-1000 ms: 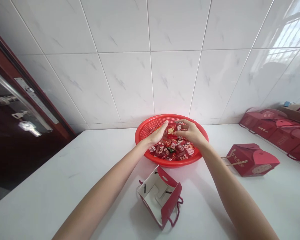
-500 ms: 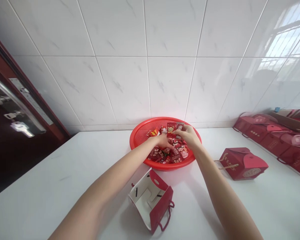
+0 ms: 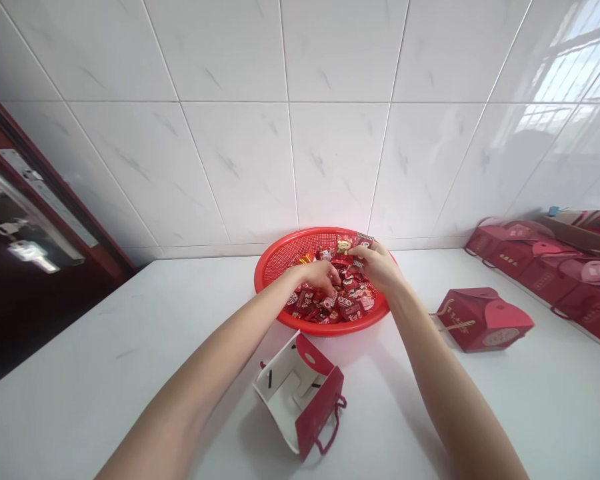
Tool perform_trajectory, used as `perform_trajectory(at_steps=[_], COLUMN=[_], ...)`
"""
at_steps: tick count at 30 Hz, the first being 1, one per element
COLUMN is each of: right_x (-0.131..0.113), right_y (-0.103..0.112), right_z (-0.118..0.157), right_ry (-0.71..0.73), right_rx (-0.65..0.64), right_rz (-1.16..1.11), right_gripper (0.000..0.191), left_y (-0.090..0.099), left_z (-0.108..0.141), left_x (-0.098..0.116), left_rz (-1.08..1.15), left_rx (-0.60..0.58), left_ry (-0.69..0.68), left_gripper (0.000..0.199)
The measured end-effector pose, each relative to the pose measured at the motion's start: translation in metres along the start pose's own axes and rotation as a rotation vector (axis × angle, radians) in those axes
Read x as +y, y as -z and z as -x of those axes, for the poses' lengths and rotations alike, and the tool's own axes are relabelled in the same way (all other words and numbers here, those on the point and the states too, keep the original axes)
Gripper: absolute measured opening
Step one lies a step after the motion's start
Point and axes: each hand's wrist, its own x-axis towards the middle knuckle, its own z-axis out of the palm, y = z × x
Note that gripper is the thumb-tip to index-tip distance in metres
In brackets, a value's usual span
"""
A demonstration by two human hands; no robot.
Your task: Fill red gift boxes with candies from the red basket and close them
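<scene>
A red plastic basket (image 3: 265,277) near the wall holds many small red wrapped candies (image 3: 350,308). Over its right side, my right hand (image 3: 377,265) pinches red candy packets (image 3: 345,246) between thumb and fingers. My left hand (image 3: 323,277) reaches into the middle of the basket, fingers bent down onto the candies; what its fingertips hold, if anything, is hidden. In front of the basket an open dark red box (image 3: 300,393) lies tilted, showing its white inside and a red cord handle.
On the right stands a closed red box (image 3: 485,320) with cord handles. Several more red boxes (image 3: 540,273) line the far right beside a cardboard carton (image 3: 580,233). A tiled wall is behind; a dark door with keys (image 3: 33,253) is at left.
My left hand has lifted slightly and its fingers have curled more among the candies. My right hand still holds its packets. The view has shifted a little.
</scene>
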Motion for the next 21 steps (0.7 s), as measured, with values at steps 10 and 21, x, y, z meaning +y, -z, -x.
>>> perform_trajectory(at_steps=[10, 21], right_x=[-0.006, -0.006], right_y=[-0.001, -0.003], right_z=[0.002, 0.004], right_ry=[-0.132, -0.118], right_rx=[0.077, 0.089], right_rz=[-0.272, -0.327], right_gripper=[0.028, 0.024], left_y=[0.02, 0.016], left_z=[0.003, 0.008], left_x=[0.01, 0.018], left_rz=[0.41, 0.546], left_rx=[0.484, 0.455], left_ry=[-0.303, -0.391], left_gripper=[0.03, 0.036])
